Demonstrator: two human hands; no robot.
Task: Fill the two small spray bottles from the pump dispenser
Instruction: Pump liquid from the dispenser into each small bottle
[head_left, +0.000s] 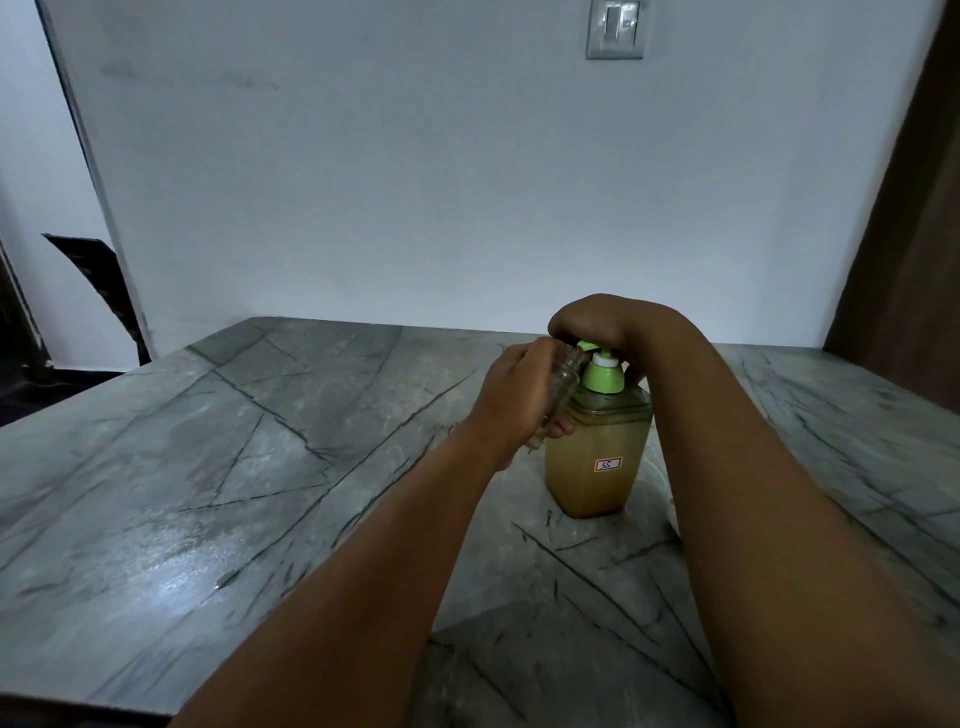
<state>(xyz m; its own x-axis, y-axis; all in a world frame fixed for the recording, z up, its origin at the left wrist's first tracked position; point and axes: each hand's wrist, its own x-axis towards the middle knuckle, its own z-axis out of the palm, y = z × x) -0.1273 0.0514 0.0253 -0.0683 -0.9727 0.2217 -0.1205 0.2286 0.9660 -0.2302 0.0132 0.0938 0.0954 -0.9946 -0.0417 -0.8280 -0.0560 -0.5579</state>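
Note:
A pump dispenser (597, 457) with a green pump top and yellowish-brown liquid stands on the grey marble table (234, 467); a small label reads 35. My left hand (514, 395) grips a small clear spray bottle (563, 379), uncapped and tilted, with its open neck up against the green nozzle. My right hand (597, 325) lies on top of the pump head, wrist bent downward, fingers curled over it. Only one small bottle is in view; a pale edge shows just right of the dispenser behind my right forearm.
The table meets a white wall behind the dispenser. A light switch (615, 28) is high on that wall. A brown wooden panel (904, 218) rises at the right. The table's left edge drops to a dark floor area.

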